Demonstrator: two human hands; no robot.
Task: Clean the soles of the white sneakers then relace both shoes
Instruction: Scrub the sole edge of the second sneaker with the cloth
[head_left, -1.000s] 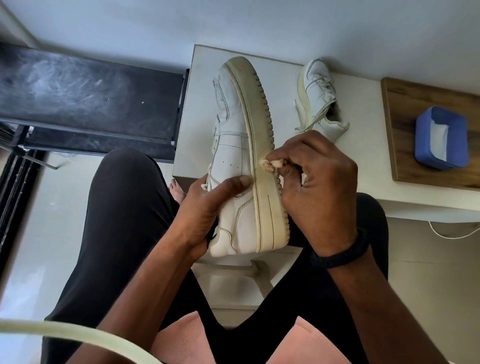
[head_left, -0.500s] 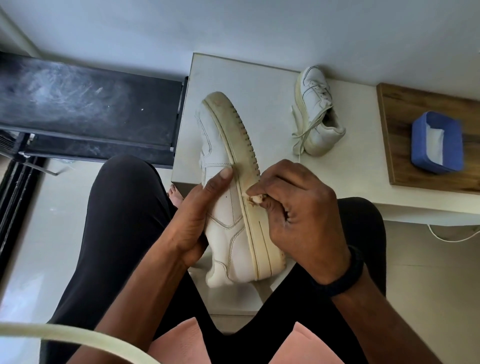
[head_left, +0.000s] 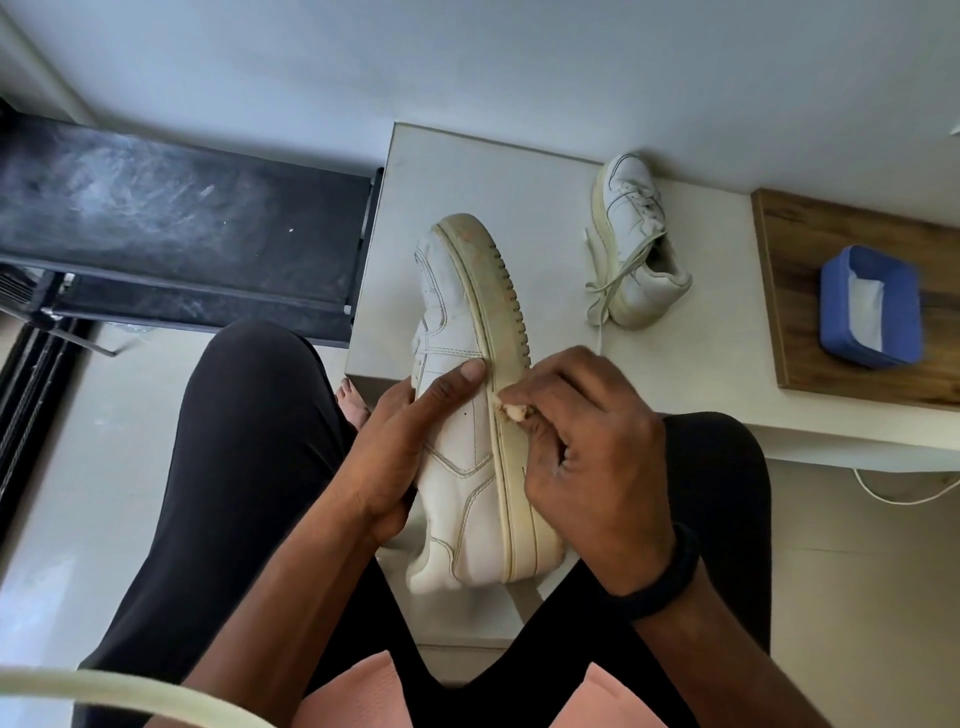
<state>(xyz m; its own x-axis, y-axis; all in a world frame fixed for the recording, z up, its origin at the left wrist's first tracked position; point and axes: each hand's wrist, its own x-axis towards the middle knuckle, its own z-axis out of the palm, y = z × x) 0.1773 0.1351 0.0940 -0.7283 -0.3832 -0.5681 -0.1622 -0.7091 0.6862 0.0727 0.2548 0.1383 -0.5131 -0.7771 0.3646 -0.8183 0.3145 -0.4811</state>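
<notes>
A white sneaker (head_left: 462, 467) lies on its side between my knees, its yellowed sole edge (head_left: 511, 374) turned up and its toe over the table edge. My left hand (head_left: 400, 447) grips the upper, thumb pressed near the sole seam. My right hand (head_left: 587, 452) pinches a small beige wad (head_left: 514, 411) against the sole's side, midway along it. The second white sneaker (head_left: 636, 244) stands on the white table (head_left: 467, 171), its lace hanging loose toward me.
A wooden board (head_left: 810, 291) at the right holds a blue box (head_left: 870, 306) with white tissue inside. A black dusty bench (head_left: 171, 218) stands to the left. A white cable (head_left: 904, 493) lies on the floor. A pale lace (head_left: 104, 691) crosses the bottom left corner.
The sneaker has come down and nearer to my lap. My right hand slid the wad from farther along the sole back toward the middle, rubbing the sole's side.
</notes>
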